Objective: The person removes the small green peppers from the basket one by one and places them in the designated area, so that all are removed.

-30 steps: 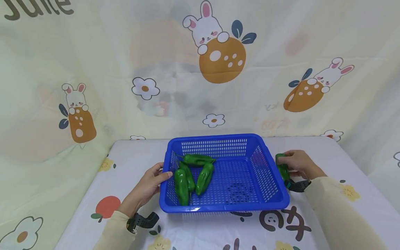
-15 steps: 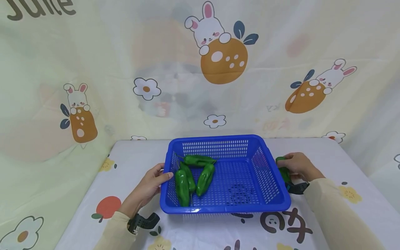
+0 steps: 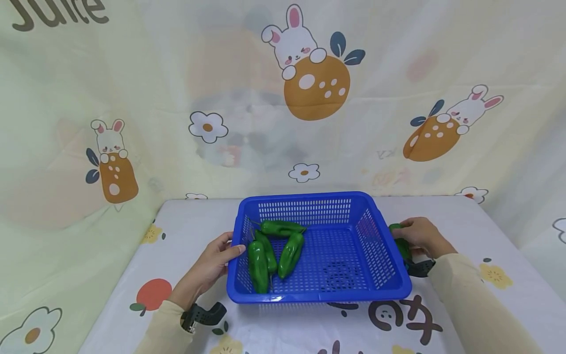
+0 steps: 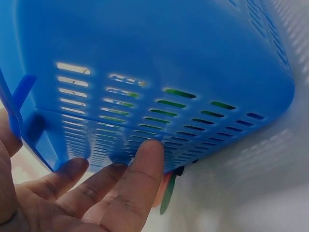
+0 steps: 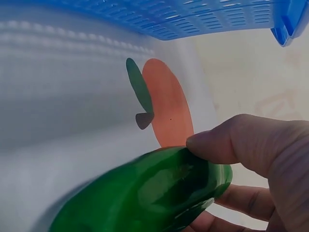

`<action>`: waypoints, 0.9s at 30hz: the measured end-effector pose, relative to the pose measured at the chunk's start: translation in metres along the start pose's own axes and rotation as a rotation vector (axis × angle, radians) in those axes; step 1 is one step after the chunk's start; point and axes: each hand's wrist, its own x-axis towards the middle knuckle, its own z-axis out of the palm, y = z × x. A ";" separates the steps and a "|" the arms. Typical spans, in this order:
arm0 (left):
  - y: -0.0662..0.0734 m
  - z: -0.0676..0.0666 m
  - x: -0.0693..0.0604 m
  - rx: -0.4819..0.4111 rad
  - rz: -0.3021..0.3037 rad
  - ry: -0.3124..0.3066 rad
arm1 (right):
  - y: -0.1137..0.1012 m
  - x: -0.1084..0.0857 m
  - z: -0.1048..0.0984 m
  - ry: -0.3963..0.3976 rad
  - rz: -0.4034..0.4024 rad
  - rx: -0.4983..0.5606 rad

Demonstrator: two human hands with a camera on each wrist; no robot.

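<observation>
A blue plastic basket [image 3: 329,297] with slotted walls stands on the table. Several green peppers [image 3: 290,254] lie in its left half. My left hand [image 3: 213,260] holds the basket's left side, thumb over the rim; in the left wrist view the fingers [image 4: 147,166] touch the slotted outer wall from below. Outside the right wall, my right hand [image 3: 423,237] grips another green pepper [image 5: 145,193]. The right wrist view shows the thumb on top of this pepper and fingers beneath it, close to the tabletop. Part of the pepper is cut off by that view's edge.
A white patterned cloth [image 3: 185,216] covers the table, printed with flowers, lettering and a red fruit. Behind it hangs a cream curtain [image 3: 247,64] with rabbit prints. The basket's right wall stands between the right hand and the peppers inside.
My right hand has come down slightly with the pepper, staying outside the basket's right wall. The left hand keeps its hold, and the peppers in the basket lie as before.
</observation>
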 end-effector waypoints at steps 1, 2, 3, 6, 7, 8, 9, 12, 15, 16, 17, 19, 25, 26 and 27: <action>0.000 0.000 0.000 -0.001 0.000 -0.001 | 0.000 0.000 0.000 0.003 -0.002 -0.002; 0.000 0.000 0.000 -0.002 -0.001 -0.001 | 0.000 -0.001 0.001 0.006 -0.002 -0.003; 0.000 0.000 0.000 -0.002 -0.001 0.000 | 0.000 -0.001 0.001 0.010 -0.001 -0.006; 0.000 0.000 0.000 -0.001 0.001 0.003 | -0.001 -0.003 0.003 0.019 -0.001 -0.015; -0.001 0.001 0.000 0.000 0.002 0.004 | -0.002 -0.003 0.003 0.021 -0.001 -0.021; -0.001 0.001 0.000 0.000 0.003 0.005 | -0.003 -0.004 0.003 0.022 -0.003 -0.027; -0.001 0.001 0.000 0.000 0.004 0.007 | -0.003 -0.005 0.003 0.022 -0.005 -0.034; -0.001 0.001 0.000 0.000 0.004 0.011 | -0.006 -0.007 0.003 0.025 -0.012 -0.059; -0.001 0.001 0.000 0.001 0.001 0.011 | -0.009 -0.010 0.004 0.027 -0.016 -0.084; -0.001 0.001 -0.001 0.000 0.000 0.011 | -0.010 -0.012 0.004 0.028 -0.015 -0.092; -0.001 0.001 -0.001 0.000 -0.001 0.010 | -0.011 -0.013 0.004 0.029 -0.016 -0.099; -0.001 0.000 -0.001 0.000 -0.004 0.009 | -0.014 -0.016 0.003 0.037 -0.021 -0.104; 0.001 0.001 0.000 0.003 -0.011 0.007 | -0.027 -0.029 -0.004 0.063 -0.059 -0.095; 0.001 0.001 0.000 0.002 -0.011 0.006 | -0.029 -0.031 -0.006 0.065 -0.066 -0.097; 0.001 0.002 0.001 0.001 -0.011 0.006 | -0.031 -0.034 -0.008 0.067 -0.073 -0.102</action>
